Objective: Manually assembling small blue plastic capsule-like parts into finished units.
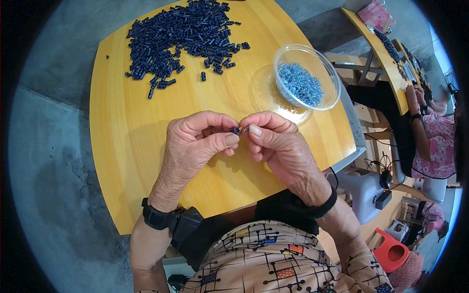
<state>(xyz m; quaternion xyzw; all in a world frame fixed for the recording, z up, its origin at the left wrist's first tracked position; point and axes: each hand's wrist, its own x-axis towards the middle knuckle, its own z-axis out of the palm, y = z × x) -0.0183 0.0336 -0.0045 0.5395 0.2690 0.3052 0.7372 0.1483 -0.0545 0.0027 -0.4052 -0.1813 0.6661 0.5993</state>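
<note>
Close together above the middle of the yellow table [141,166], both my hands pinch small parts. My left hand [195,139] is closed on a short black plastic tube [236,130], its round open end turned toward the right. Between the thumb and forefinger of my right hand [283,146] is a tiny metal spring [245,129], level with the tube's end. The two parts nearly meet; whether they touch I cannot tell. Beyond my right hand stands a clear plastic bowl [333,97] with a heap of small shiny metal springs [299,84] in it.
A large pile of black plastic tubes [181,39] covers the table's far left, with a few loose ones at its near edge. To the right, a person in a pink top [435,146] sits at another table [376,49]. A red stool [391,251] stands at lower right.
</note>
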